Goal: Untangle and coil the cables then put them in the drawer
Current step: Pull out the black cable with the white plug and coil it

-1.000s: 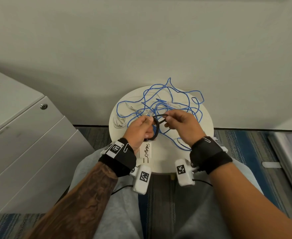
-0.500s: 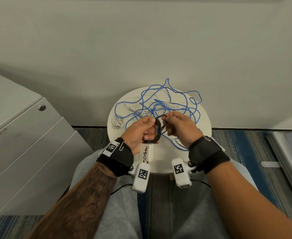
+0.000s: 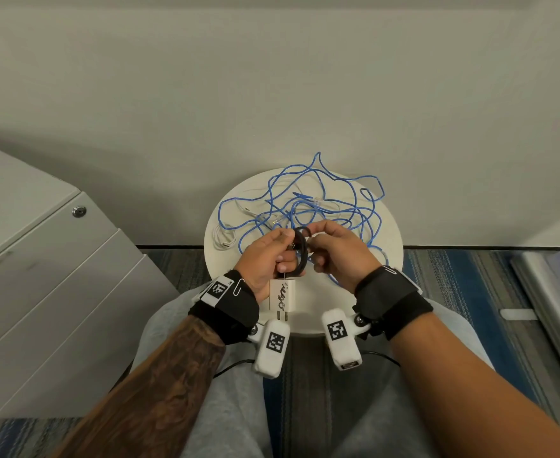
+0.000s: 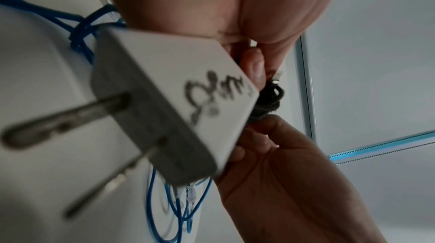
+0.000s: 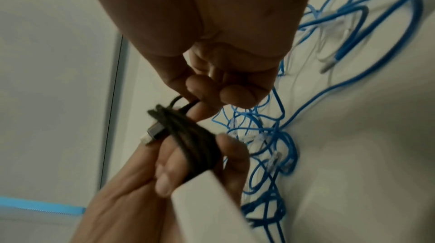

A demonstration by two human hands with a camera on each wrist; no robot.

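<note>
Left hand: I am seeing the left hand [image 3: 268, 259] gripping the black cable [image 3: 300, 251], its fingers [image 5: 164, 170] curling round the wound bundle.
Right hand: the right hand [image 3: 336, 256] is pinching a loose loop of the same black cable, with thumb and fingers [image 5: 200, 87] clamping together on the strand just above the bundle.
Black cable: it is sitting coiled between both hands, above the near half of the tabletop [image 3: 387, 226]; a metal connector tip [image 5: 153, 132] is poking out beside the coil.
White charger: the white charger [image 3: 282, 294] is hanging from under the left hand, prongs pointing toward me, with handwriting on its face.
Blue cable: the blue cable [image 3: 338, 200] is lying in a loose tangle across the far part of the tabletop, behind the hands.
White cable: the white cable [image 3: 224, 238] is resting at the left edge of the tabletop, partly bundled.
Drawer: the grey cabinet [image 3: 57, 276] is standing to my left, its drawer fronts sitting closed.
</note>
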